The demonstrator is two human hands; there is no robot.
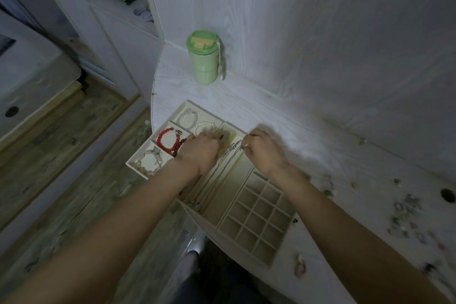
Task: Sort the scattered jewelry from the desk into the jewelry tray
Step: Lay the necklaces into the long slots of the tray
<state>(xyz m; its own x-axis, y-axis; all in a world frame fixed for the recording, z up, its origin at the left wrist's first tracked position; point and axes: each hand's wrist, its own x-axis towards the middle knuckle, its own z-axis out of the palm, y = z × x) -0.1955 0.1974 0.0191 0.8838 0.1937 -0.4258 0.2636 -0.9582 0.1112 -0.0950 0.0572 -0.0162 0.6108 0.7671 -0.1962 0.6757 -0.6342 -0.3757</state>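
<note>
A cream jewelry tray (256, 258) lies on the white desk, at its left edge. Its left squares hold a red bead bracelet (164, 139), a white pearl bracelet (204, 126), a pale bead bracelet (188, 118) and a pink-grey stone bracelet (150, 163). A thin silver necklace chain (217, 175) runs down a long slot. My left hand (199, 153) and my right hand (264, 150) hover over the top of that slot, fingers curled; both seem to pinch the chain's upper end, though blur hides the contact. The small grid cells (259, 215) look bare.
A green lidded tumbler (204, 57) stands at the back of the desk by the wall. Several small rings and earrings (404, 215) lie scattered on the desk at the right, and a pink piece (299, 268) lies near the tray's lower corner. The floor drops off to the left.
</note>
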